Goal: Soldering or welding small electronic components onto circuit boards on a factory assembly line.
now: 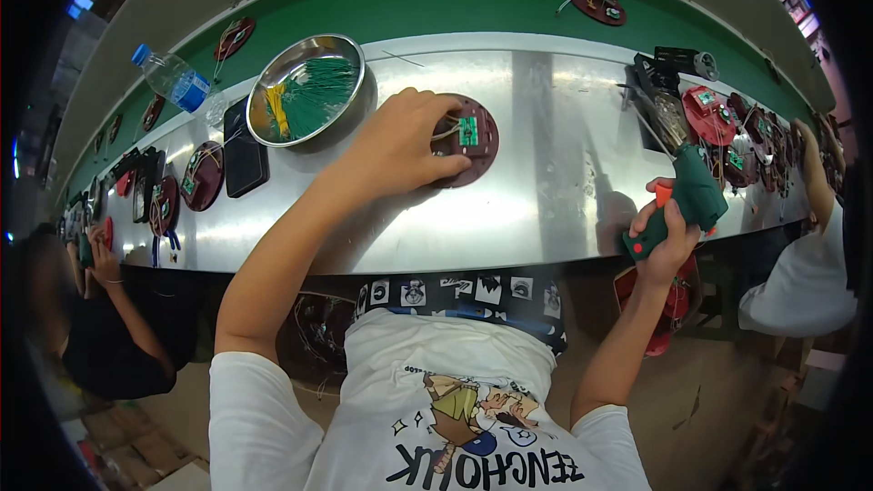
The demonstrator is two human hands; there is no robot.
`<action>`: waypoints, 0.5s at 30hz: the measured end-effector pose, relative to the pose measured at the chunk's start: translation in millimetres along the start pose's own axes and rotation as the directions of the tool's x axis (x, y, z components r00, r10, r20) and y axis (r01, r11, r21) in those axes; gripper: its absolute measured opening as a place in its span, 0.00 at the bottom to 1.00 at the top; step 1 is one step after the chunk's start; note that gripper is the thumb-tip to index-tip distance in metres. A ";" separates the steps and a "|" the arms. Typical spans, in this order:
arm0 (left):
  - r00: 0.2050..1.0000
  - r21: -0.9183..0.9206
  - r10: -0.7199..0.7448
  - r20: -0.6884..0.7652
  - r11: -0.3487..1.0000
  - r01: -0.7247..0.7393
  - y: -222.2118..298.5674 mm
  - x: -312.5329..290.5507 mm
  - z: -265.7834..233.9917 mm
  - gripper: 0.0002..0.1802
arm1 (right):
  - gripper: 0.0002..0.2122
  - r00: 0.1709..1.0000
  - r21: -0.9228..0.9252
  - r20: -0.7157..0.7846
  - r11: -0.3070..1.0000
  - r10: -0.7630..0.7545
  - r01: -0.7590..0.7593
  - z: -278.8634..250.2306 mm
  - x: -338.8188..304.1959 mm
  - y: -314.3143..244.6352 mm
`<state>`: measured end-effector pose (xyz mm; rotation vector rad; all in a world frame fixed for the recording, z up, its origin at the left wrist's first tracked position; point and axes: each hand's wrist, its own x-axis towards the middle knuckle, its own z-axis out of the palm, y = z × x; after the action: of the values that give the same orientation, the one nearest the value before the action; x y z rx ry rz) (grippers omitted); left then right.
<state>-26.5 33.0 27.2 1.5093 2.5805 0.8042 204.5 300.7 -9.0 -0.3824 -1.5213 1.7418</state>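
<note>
My left hand is closed on the left side of a dark red round housing lying on the metal bench. Its thumb and fingertips are on the housing, and a small green circuit board shows inside it. Pale wires run out under the fingers. My right hand grips a green power screwdriver with an orange trigger. The tool is held above the bench's front edge, apart from the housing, its long thin shaft pointing away and to the left.
Left of my arm stand a steel bowl of green and yellow wires, a black phone-like slab and a plastic bottle. Red housings cluster at right. Co-workers' hands work at both sides. Another housing lies on the green strip beyond.
</note>
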 end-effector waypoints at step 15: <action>0.923 -0.079 0.190 -0.334 0.970 -0.228 4.2 -16.7 6.1 0.17 | 0.22 0.944 0.014 0.313 0.993 0.105 -0.115 59.2 -53.5 5.4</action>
<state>-12.6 23.4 20.3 1.7707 2.5515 1.3071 197.8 221.2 -13.7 -0.1830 -1.7171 1.9844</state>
